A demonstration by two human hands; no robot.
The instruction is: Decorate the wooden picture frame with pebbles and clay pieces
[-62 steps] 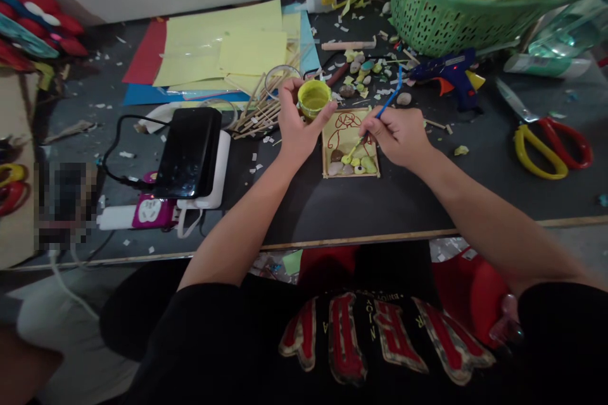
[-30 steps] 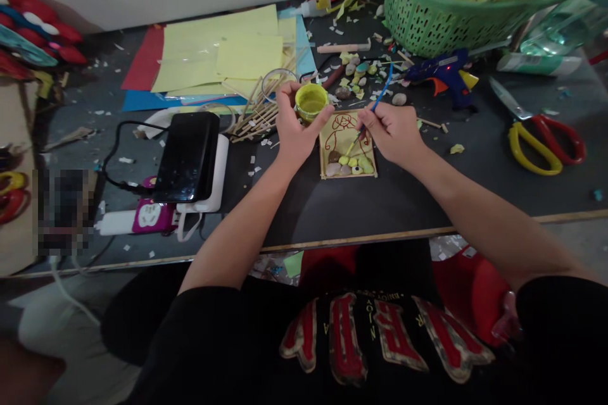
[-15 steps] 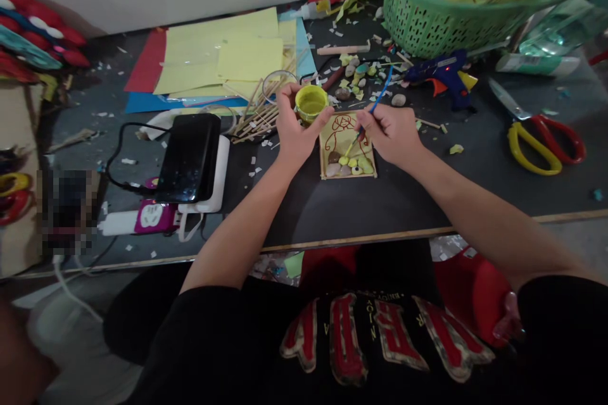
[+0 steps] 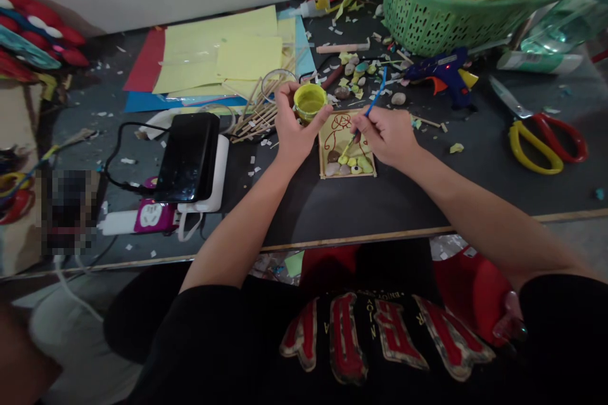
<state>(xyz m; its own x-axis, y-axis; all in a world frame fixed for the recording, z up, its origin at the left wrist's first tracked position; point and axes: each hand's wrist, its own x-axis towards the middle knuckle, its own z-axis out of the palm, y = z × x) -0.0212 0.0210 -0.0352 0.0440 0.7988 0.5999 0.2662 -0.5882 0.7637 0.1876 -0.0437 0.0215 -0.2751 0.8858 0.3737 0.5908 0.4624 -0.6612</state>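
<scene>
Framed pebble picture lies near the worktop's front edge, between our hands. Our right hand grips the blue brush, tip at a yellow pebble; a slip could smear the red drawing. Our left hand grips the yellow paint pot by the picture's far left corner; tilting it could spill onto the picture.

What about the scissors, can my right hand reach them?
Probably yes: the scissors lie to the right of your right hand, with only small scraps and a stick between. That hand holds a brush, though, so its grip isn't free.
</scene>
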